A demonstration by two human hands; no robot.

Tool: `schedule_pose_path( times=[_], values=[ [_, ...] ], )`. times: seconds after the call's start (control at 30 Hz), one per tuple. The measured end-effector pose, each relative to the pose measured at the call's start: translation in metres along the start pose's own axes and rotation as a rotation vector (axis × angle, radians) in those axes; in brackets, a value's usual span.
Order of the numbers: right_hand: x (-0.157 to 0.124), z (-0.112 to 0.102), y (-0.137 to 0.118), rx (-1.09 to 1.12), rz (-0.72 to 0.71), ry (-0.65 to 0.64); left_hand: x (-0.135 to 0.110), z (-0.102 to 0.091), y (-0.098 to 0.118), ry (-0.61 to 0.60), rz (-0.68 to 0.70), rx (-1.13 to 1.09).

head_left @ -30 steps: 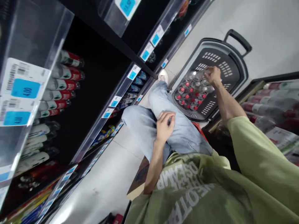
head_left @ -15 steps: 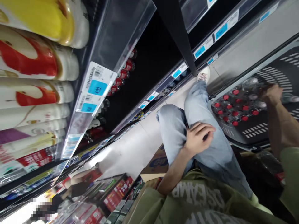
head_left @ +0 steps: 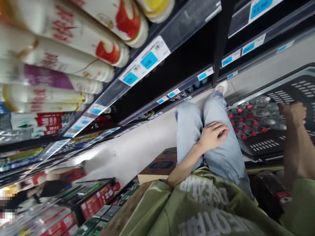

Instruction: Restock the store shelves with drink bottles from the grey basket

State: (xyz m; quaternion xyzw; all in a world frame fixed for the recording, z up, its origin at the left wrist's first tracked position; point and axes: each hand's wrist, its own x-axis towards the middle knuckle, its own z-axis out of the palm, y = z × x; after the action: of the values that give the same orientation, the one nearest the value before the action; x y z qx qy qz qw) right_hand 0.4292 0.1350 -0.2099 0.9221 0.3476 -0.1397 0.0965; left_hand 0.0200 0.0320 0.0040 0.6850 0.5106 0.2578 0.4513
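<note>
My left hand [head_left: 213,135] rests on my thigh in light blue jeans [head_left: 222,154], fingers loosely curled with nothing visible in them. My right hand [head_left: 294,113] reaches into a black shopping basket [head_left: 278,147] at the right. It is closed over the tops of clear bottles [head_left: 267,113]; I cannot tell which one it grips. Red-capped bottles [head_left: 246,123] stand packed in the basket's left part.
Store shelves [head_left: 157,82] with blue price tags [head_left: 148,60] run along the left, holding white and red bottles [head_left: 73,62]. A cardboard box [head_left: 159,165] lies on the pale floor [head_left: 128,157] by my knee. Packaged goods [head_left: 93,205] fill a low display. Another person [head_left: 49,188] is at far left.
The view has swung left and tilted, bringing upper shelf bottles and a lower display into sight. My right hand stays in the basket, my left hand stays on my thigh.
</note>
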Motion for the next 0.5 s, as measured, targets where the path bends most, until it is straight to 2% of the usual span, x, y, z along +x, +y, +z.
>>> schedule_pose_path(
  times=[0.07, 0.1, 0.2, 0.3, 0.4, 0.47, 0.5],
  values=[
    [-0.006, -0.037, -0.025, 0.006, 0.035, -0.064, -0.003, 0.002, -0.003, 0.005, 0.013, 0.007],
    [-0.012, -0.058, -0.040, 0.001, -0.011, -0.074, -0.004, 0.003, -0.004, 0.006, 0.016, 0.014],
    [-0.045, -0.120, -0.090, 0.006, -0.275, -0.050, -0.005, 0.003, -0.004, -0.014, 0.009, 0.054],
    [-0.111, -0.162, -0.141, 0.097, -0.581, -0.100, -0.005, 0.002, 0.000, -0.064, 0.010, 0.116],
    [-0.197, -0.166, -0.181, 0.208, -0.949, -0.270, -0.008, 0.000, 0.005, -0.093, 0.075, 0.156],
    [-0.252, -0.152, -0.199, 0.112, -1.034, -0.357, -0.013, 0.000, 0.007, -0.100, 0.129, 0.186],
    [-0.275, -0.143, -0.205, 0.013, -1.039, -0.348, -0.016, 0.001, 0.007, -0.093, 0.136, 0.213]
  ],
)
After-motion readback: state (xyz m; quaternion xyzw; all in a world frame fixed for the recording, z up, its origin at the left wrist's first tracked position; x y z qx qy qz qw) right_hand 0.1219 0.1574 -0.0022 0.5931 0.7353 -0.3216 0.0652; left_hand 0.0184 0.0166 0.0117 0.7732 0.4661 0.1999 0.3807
